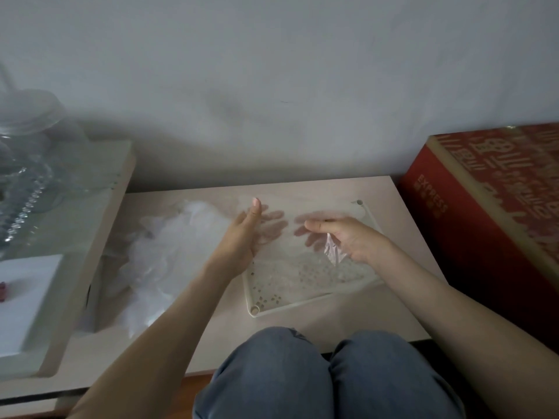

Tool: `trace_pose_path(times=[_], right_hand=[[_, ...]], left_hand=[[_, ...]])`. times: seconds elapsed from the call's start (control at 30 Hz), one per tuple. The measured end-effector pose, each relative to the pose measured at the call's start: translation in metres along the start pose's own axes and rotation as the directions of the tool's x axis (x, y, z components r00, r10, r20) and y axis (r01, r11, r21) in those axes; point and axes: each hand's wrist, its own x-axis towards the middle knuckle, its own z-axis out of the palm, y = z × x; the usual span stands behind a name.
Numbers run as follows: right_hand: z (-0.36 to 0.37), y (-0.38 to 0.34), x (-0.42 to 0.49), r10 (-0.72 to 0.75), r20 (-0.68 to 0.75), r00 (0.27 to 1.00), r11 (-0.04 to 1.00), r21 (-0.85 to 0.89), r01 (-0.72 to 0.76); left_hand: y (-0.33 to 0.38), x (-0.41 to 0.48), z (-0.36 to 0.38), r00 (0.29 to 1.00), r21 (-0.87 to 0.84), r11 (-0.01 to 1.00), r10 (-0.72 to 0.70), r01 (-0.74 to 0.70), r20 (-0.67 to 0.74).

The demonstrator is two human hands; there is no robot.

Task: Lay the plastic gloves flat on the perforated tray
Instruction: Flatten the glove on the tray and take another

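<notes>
So a clear plastic glove (284, 237) is held up between both hands, stretched out like a sheet just above the far half of the perforated tray (262, 300). The left hand (242, 237) is clamped on the glove's left edge. Its thumb is pointed straight up on the near side of the film, and its fingers (273, 220) are spread behind it, seen as blurry pink shapes through the plastic. Same deal with the right hand (354, 240): thumb laid across the front, fingers (305, 229) seen through the film behind, and a crumpled bit of plastic bunched against the palm. The two sets of fingertips are pointed at each other, a little apart. Whether the glove's lower edge is touching the tray can't really be told, the film is too see-through.

The tray is set at a slight angle on a low beige table (402, 297). It's cream coloured, with clusters of holes and round pegs at two corners. More film seems to be lying in it, though that part is blurry. A loose pile of plastic gloves (163, 252) is heaped on the table just left of the left hand. A red box (484, 213) is parked at the table's right end, a glass jar (27, 140) is stood on a higher shelf (99, 231) to the left, and knees in blue jeans (302, 373) are seen at the near edge.
</notes>
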Motion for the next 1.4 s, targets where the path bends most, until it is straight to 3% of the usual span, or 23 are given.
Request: trace_pose_path(times=[0.1,0.27,0.5,0.6,0.7,0.93,1.1,1.2,1.3,1.4], right_hand=[[0.001,-0.001,0.004,-0.03,-0.091,0.995,0.998,0.052,0.035],[-0.011,-0.004,0.002,-0.027,-0.232,0.972,0.951,0.295,0.096],[-0.008,-0.008,-0.004,-0.026,-0.168,0.985,0.942,0.325,0.08],[-0.004,-0.007,-0.004,-0.055,-0.112,0.992,0.969,0.234,0.08],[-0.005,-0.004,-0.005,-0.063,-0.084,0.995,0.986,0.15,0.075],[-0.021,0.001,-0.011,0.011,-0.085,0.996,0.971,0.237,0.009],[-0.026,-0.002,-0.012,-0.039,-0.167,0.985,0.97,0.229,0.077],[-0.029,-0.007,-0.015,-0.048,-0.192,0.98,0.964,0.25,0.096],[-0.032,-0.013,-0.019,0.009,-0.15,0.989,0.961,0.274,0.033],[-0.036,-0.021,-0.021,0.077,-0.077,0.994,0.982,0.18,-0.062]], left_hand=[[0.005,0.0,-0.008,0.997,0.013,1.0,0.001,-0.002,0.074],[0.01,-0.003,-0.022,1.0,0.174,0.985,0.01,-0.006,-0.018],[0.011,-0.007,-0.009,0.984,0.297,0.947,-0.158,0.126,0.086],[0.01,-0.007,-0.001,0.982,0.369,0.928,-0.11,0.047,0.151],[0.01,-0.006,0.002,0.993,0.404,0.915,-0.05,0.0,0.112],[0.007,-0.006,-0.004,0.988,0.649,0.759,-0.135,0.058,0.069],[0.005,-0.002,-0.007,0.995,0.66,0.749,-0.099,0.064,0.016],[0.008,-0.004,-0.01,0.983,0.621,0.779,-0.168,0.09,0.068],[0.016,-0.005,-0.012,0.965,0.452,0.88,-0.226,0.144,0.133],[0.026,-0.004,-0.016,0.924,0.149,0.942,-0.327,0.301,0.2]])
